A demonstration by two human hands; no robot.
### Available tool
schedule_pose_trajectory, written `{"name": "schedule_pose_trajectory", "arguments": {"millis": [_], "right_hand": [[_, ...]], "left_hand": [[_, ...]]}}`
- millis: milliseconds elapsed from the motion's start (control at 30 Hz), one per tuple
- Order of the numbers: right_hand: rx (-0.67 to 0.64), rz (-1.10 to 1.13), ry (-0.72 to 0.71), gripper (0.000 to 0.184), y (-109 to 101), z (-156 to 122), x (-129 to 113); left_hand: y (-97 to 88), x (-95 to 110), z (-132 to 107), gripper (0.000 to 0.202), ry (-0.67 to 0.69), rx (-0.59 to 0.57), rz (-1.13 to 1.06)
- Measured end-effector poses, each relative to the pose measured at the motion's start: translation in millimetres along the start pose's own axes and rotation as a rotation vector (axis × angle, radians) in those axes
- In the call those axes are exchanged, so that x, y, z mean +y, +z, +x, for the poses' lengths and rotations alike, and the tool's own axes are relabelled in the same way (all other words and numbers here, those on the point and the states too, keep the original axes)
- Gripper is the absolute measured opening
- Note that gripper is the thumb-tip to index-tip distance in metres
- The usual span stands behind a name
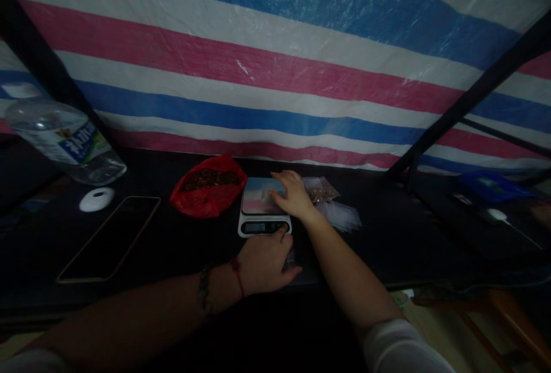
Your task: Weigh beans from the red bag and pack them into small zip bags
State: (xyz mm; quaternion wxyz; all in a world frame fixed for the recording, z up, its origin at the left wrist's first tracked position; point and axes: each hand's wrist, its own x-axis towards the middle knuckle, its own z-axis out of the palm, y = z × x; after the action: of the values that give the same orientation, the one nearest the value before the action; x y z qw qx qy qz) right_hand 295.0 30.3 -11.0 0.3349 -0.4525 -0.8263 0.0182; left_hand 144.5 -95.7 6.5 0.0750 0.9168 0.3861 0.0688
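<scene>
A small white kitchen scale [253, 228] with a shiny plate and a digital display lies on the dark table. My left hand [263, 264] is in front of it, index finger stretched onto the buttons right of the display and thumb apart. Something clear, perhaps plastic, shows faintly beside that hand. Over the plate's right side is my right hand [293, 194], fingers and thumb spread; a pale blur by its thumb cannot be made out. A red plastic bag [196, 206], holding brown, grain-like bits, sits open left of the scale.
Right of the scale lie a clear bag with brownish bits [323, 190] and several flat clear bags [342, 216]. A phone [109, 239], a white oval case [96, 199] and a plastic bottle [71, 135] are at left. Behind hangs a striped sheet [258, 80]; a black post [465, 103] slants at right.
</scene>
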Motion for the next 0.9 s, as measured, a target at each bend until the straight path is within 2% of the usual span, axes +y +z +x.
{"name": "schedule_pose_trajectory", "arguments": {"millis": [67,167,233,333,400,467,533,600,667,767,833,867,900], "right_hand": [[-0.094,-0.003,0.008,0.048,4.1,-0.4,-0.3],[-0.153,0.003,0.031,0.044,8.3,-0.6,-0.3],[-0.157,0.017,0.036,0.043,9.9,-0.5,-0.1],[-0.149,0.037,0.017,0.042,11.2,-0.4,-0.3],[-0.128,0.047,-0.004,0.043,11.3,-0.6,-0.9],[-0.1,0.06,-0.02,0.045,10.6,-1.2,-1.7],[-0.07,0.086,-0.024,0.047,9.4,-1.9,-2.3],[-0.045,0.138,-0.026,0.05,8.4,-2.0,-2.6],[-0.014,0.202,-0.001,0.053,8.2,-0.7,-3.8],[0.013,0.252,0.076,0.048,9.1,5.9,-11.4],[-0.019,0.265,0.084,0.042,10.8,14.2,-21.9],[-0.052,0.274,0.065,0.04,12.3,19.5,-28.5],[-0.083,0.281,0.04,0.039,14.3,25.7,-35.5]], "left_hand": [[-6.3,-4.7,2.2,0.046,-0.014,0.042,-0.024],[-23.1,-22.3,6.6,0.04,-0.087,0.147,-0.032],[-37.4,-44.2,8.5,0.04,-0.189,0.254,-0.002],[-59.1,-90.2,7.0,0.041,-0.395,0.378,0.059],[-71.0,-122.3,2.8,0.046,-0.486,0.351,0.071],[-78.7,-148.3,-2.4,0.046,-0.484,0.284,0.027],[-81.5,-164.4,-6.5,0.046,-0.473,0.237,-0.037],[-79.7,-170.5,-8.1,0.044,-0.463,0.209,-0.133],[-75.0,-169.8,-7.7,0.04,-0.436,0.242,-0.278],[-68.4,-165.2,-7.0,0.031,-0.388,0.265,-0.635],[-66.6,-165.0,-7.9,0.026,-0.364,0.229,-0.884],[-66.4,-166.8,-8.6,0.023,-0.352,0.239,-0.967],[-66.3,-170.1,-9.3,0.021,-0.35,0.297,-1.007]]}}
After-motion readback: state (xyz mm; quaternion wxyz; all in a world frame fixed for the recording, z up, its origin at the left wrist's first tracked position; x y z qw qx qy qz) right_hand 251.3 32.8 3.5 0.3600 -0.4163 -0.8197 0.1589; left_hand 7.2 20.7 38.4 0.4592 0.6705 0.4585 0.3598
